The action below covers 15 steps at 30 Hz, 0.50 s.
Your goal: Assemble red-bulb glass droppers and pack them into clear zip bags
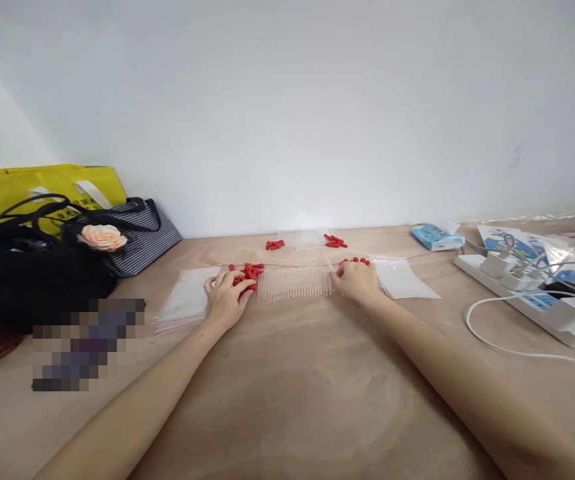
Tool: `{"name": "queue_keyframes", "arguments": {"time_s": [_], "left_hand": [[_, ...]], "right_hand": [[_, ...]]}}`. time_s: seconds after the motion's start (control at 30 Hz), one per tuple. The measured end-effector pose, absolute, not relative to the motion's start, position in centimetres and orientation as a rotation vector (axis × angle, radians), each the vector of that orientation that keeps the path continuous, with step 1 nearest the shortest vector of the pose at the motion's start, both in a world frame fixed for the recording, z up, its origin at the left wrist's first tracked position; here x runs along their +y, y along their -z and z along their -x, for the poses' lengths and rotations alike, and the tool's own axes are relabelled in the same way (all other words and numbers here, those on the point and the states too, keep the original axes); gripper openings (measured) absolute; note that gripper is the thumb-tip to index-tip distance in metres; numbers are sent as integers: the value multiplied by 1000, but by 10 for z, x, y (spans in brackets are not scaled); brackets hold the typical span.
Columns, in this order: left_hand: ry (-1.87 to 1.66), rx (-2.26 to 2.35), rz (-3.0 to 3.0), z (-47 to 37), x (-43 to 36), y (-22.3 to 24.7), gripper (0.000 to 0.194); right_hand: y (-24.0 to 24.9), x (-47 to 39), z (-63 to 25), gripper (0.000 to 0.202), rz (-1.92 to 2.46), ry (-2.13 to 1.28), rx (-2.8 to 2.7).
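Note:
My left hand point(226, 297) is at a small pile of red pegs point(252, 269), its fingers curled and a red peg between thumb and index finger. My right hand point(356, 280) is closed in a pinch on a thin clear tube point(330, 265), at the right end of a row of similar clear tubes point(295, 283) laid side by side. More red pegs point(362, 261) show just behind that hand. Flat clear plastic bags point(187, 293) lie beside my left hand, and another stack of bags point(405, 279) lies beyond my right wrist.
Farther back, two small groups of red pegs point(275, 245) flank a clear bag with tubes point(311, 240). A blue tissue pack point(435, 237) and a white power strip point(527, 300) with cables are at right. Black, striped and yellow bags point(42, 177) stand at left.

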<state>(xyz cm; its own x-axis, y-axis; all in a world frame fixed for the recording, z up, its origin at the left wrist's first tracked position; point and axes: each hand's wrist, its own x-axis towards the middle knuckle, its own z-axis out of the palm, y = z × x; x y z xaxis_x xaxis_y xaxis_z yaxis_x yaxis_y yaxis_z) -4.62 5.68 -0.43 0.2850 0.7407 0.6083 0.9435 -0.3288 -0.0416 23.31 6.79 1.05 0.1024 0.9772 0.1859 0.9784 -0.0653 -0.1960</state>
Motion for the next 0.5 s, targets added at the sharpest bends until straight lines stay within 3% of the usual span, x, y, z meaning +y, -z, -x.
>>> {"name": "queue_keyframes", "arguments": {"time_s": [0.2,0.5], "left_hand": [[778,-1457,2253,44,51,3,16],[892,-1172,2668,15,16,-6,16]], "right_hand": [[-4,26,-238,26,1379,-18,-2333],[11,7,-255,32,1196,-121,-2395]]}}
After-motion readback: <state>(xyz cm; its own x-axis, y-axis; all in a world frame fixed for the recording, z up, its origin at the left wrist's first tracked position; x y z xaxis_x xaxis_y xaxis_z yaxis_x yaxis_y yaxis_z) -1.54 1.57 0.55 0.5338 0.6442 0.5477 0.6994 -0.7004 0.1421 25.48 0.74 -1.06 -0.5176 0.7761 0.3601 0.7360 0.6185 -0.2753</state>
